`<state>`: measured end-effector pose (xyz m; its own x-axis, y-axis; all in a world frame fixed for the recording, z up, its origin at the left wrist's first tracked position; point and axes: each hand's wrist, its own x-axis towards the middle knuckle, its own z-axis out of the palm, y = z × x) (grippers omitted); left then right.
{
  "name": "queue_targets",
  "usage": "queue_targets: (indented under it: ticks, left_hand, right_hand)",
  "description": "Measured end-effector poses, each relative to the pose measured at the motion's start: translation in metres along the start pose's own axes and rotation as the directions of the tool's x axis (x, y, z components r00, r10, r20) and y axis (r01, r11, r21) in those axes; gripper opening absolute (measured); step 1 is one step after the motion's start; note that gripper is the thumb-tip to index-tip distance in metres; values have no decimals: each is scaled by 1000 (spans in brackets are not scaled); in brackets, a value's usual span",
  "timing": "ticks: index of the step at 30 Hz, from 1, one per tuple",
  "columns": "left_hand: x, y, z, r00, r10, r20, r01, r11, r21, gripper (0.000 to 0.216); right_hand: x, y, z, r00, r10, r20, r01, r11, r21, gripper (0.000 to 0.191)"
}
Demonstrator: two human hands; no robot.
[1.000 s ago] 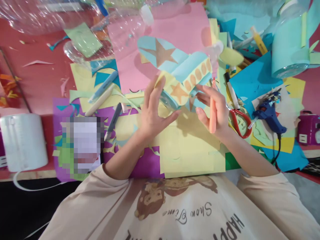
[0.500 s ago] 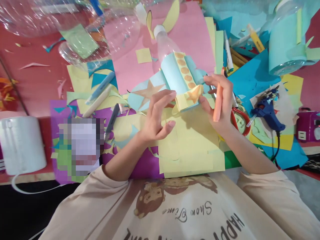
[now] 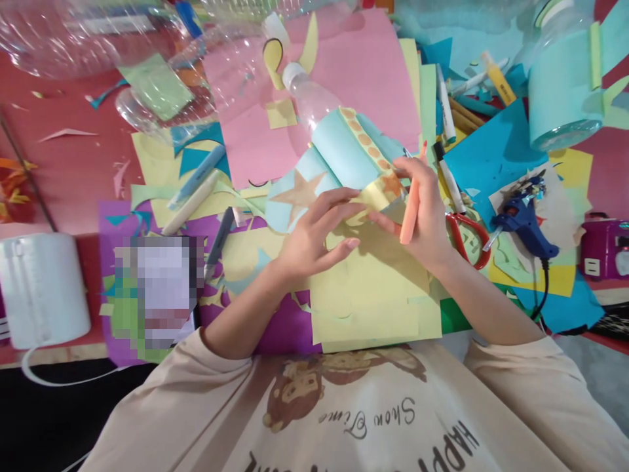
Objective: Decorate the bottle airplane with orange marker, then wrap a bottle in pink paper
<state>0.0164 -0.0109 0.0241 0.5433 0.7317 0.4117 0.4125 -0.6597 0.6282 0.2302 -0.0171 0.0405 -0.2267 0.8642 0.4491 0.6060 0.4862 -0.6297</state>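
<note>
A plastic bottle wrapped in pale blue paper (image 3: 339, 154) lies tilted before me, its white cap pointing up and left. A yellow strip with orange dots (image 3: 361, 136) runs along it, and yellow paper with an orange star covers its near end. A pale blue paper wing with a brown star (image 3: 297, 190) juts from its left side. My left hand (image 3: 314, 239) is open, its outstretched fingertips against the bottle's near end. My right hand (image 3: 427, 226) holds an orange marker (image 3: 411, 208) between its fingers, while its fingertips touch the bottle's near right side.
Yellow sheets (image 3: 373, 288) lie beneath the hands. To the right are red-handled scissors (image 3: 484, 246), a blue glue gun (image 3: 528, 226) and another paper-wrapped bottle (image 3: 565, 92). Markers (image 3: 196, 177) and paper scraps lie left, near a white case (image 3: 44, 288). Clear plastic bottles (image 3: 88, 36) lie at upper left.
The bottle has turned, its cap end swinging left and its near end shifting right. My left hand has moved slightly right along with it. The right hand has shifted left, closer against the bottle.
</note>
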Motion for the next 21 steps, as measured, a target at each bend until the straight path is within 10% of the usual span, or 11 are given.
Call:
queue_targets:
  ticks: [21]
  left_hand:
    - [-1,0,-1,996,87,-1,-84,958,-273,53]
  right_hand:
    - [1,13,3,990,138,34,-142,954,264,55]
